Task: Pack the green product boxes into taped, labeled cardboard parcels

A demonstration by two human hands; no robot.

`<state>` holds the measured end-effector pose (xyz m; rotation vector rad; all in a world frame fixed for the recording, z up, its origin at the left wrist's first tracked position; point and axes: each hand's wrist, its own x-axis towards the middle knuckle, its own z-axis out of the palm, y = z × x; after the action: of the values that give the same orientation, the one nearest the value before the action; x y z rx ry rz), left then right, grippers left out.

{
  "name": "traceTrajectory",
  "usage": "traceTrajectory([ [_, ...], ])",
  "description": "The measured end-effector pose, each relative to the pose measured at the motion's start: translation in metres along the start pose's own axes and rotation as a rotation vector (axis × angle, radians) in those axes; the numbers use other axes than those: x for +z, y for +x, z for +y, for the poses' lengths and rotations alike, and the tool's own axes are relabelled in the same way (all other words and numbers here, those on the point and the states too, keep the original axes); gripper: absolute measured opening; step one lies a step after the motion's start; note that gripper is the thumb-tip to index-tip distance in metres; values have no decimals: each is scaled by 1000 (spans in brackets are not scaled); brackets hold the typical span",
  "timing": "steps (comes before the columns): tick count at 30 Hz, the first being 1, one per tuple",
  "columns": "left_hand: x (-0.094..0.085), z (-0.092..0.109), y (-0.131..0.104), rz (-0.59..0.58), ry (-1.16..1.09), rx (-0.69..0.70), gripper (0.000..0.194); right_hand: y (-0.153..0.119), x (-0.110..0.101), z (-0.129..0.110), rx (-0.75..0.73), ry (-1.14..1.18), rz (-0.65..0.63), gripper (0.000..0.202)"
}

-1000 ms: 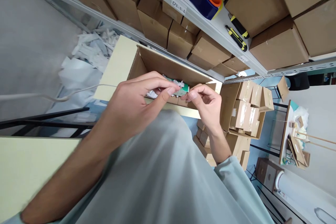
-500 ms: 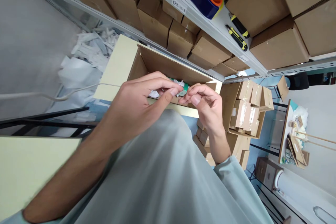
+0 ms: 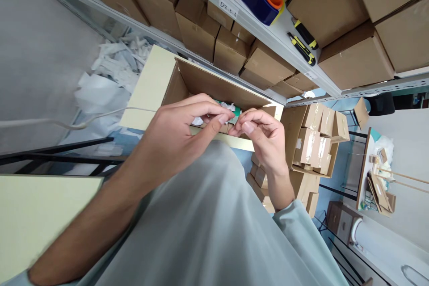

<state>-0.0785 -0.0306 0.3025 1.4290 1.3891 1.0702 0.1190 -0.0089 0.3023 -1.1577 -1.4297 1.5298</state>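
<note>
- Over the open cardboard box point(image 3: 217, 78), both bare hands are hovering close together, fingertips pointing toward each other.
- Left hand point(image 3: 177, 132): reaching in from the left, palm side facing down and hidden. Thumb and fingers are bending close together at the tips. Whether the grip is pinching something small or closing on nothing, cannot tell.
- Right hand point(image 3: 270, 138): fingers are curling in toward the thumb, leaving little room between. Contents of this grip, if any, cannot be made out; open or closed, cannot tell.
- Green item point(image 3: 237, 111): lying in the box behind the fingertips, mostly hidden by the left hand; only part is showing. Whether a fingertip is touching it is unclear.
- White crumpled paper point(image 3: 197, 121): showing inside the box beneath the left hand, largely covered. More white material is showing against the green item.
- Box: resting on a pale yellow counter point(image 3: 144, 85); its near side is being partly hidden by the hands.
- White cable point(image 3: 90, 121): running from the left edge and disappearing behind the left hand; its end is hidden.
- Grey-green garment point(image 3: 214, 214): filling the lower middle, hiding what is beneath.
</note>
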Motion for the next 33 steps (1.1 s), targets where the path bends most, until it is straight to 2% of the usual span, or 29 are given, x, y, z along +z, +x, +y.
traceTrajectory([
  [11,0,1,1,0,16,4,21,1,1,3,34,56,14,46],
  [16,2,-1,0,11,29,-23,28,0,-1,5,34,28,3,50],
  [23,0,1,1,4,51,-42,30,-1,-2,10,-10,-102,97,37],
  [26,-1,0,0,17,56,-52,31,-2,-1,15,-80,-211,109,37],
  [29,-1,0,-1,16,29,-36,30,-5,-1,19,-213,-359,162,22],
  [33,-5,3,-2,-53,-75,-11,33,-9,-5,23,-371,-568,191,14],
])
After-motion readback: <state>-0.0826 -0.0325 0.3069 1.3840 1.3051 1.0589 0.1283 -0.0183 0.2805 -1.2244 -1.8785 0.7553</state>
